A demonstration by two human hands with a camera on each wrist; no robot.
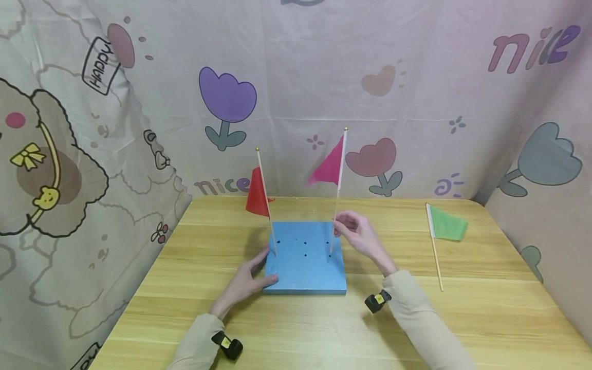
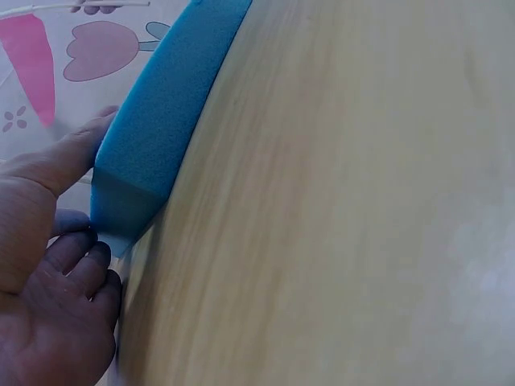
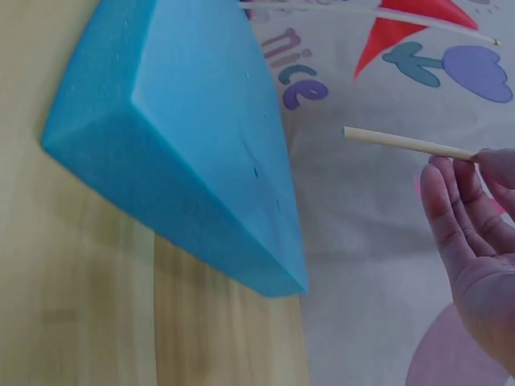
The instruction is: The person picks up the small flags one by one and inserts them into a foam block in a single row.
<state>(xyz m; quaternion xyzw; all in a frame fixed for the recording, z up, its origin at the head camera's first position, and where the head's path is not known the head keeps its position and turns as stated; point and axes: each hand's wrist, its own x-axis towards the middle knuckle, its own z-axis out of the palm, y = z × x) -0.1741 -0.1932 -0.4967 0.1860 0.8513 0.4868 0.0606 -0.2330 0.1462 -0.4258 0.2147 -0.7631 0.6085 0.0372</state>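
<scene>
A blue foam board (image 1: 305,275) with several small holes in its top lies on the table. My left hand (image 1: 242,283) grips its left side, thumb on the top face and the other fingers curled against the edge. A red flag (image 1: 257,198) on a thin stick stands upright in the board near that hand, leaning slightly. In my right hand (image 1: 359,235), thumb and fingers pinch the wooden stick (image 3: 406,143) of a pink flag (image 1: 329,165) held upright. The stick's bare lower end hangs above the board, apart from the holes, in the right wrist view.
A green flag (image 1: 448,224) on a wooden stick lies on the wooden table (image 1: 296,329) to the right. Behind the table hangs a printed cloth (image 1: 296,77) with flowers and lettering.
</scene>
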